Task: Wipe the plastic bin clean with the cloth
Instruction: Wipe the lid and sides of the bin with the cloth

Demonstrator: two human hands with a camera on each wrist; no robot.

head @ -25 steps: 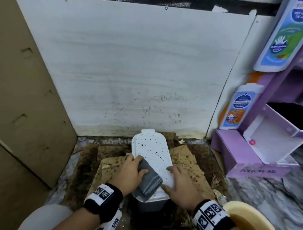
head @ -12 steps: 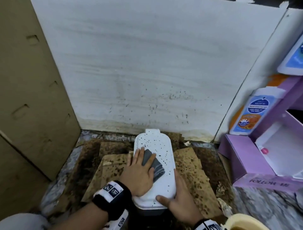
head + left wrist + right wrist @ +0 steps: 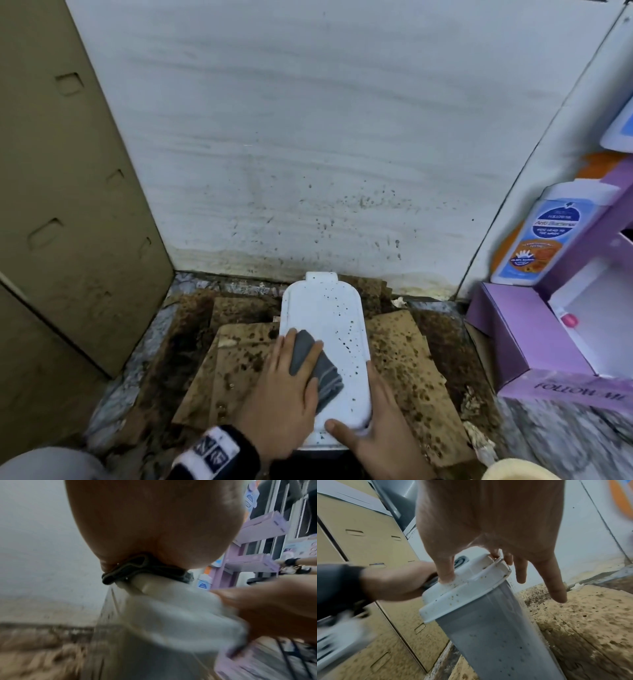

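The plastic bin (image 3: 325, 308) stands on the floor by the wall, with a white lid speckled with dark spots and a grey body (image 3: 488, 635). My left hand (image 3: 287, 394) lies flat on the lid's near left part and presses the folded grey cloth (image 3: 317, 368) onto it. The cloth (image 3: 145, 570) shows squeezed under the palm in the left wrist view. My right hand (image 3: 376, 431) holds the lid's near right corner. Its thumb (image 3: 445, 574) is on top of the lid (image 3: 462, 592) and its fingers reach down beside the bin.
Stained cardboard sheets (image 3: 404, 359) cover the floor around the bin. A spattered white wall (image 3: 308, 171) is close behind. A brown cardboard panel (image 3: 68, 205) stands at the left. A purple display box (image 3: 534, 342) with soap bottles (image 3: 541, 236) is at the right.
My left hand went from gripping the cloth at the lid's near edge to pressing it flat further up the lid. My right hand slid from the lid's right edge to the near right corner.
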